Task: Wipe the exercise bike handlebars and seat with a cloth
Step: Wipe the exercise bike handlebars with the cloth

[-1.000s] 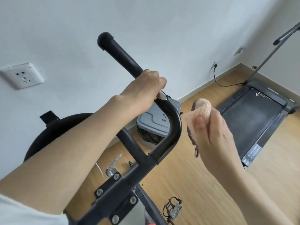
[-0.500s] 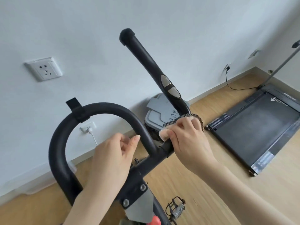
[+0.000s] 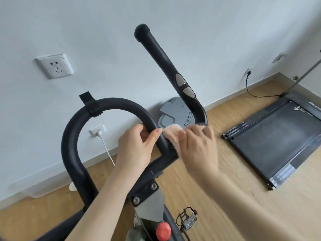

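One set of black handlebars fills the middle, with one peach fluffy cloth lying against the bar where the loop meets the upright grip. Of the two hands, the left hand wraps thumb and fingers round the loop just beside the cloth; the right hand, blurred, curls over the cloth and presses it to the bar. One treadmill, one grey bin and one pedal are on the floor.
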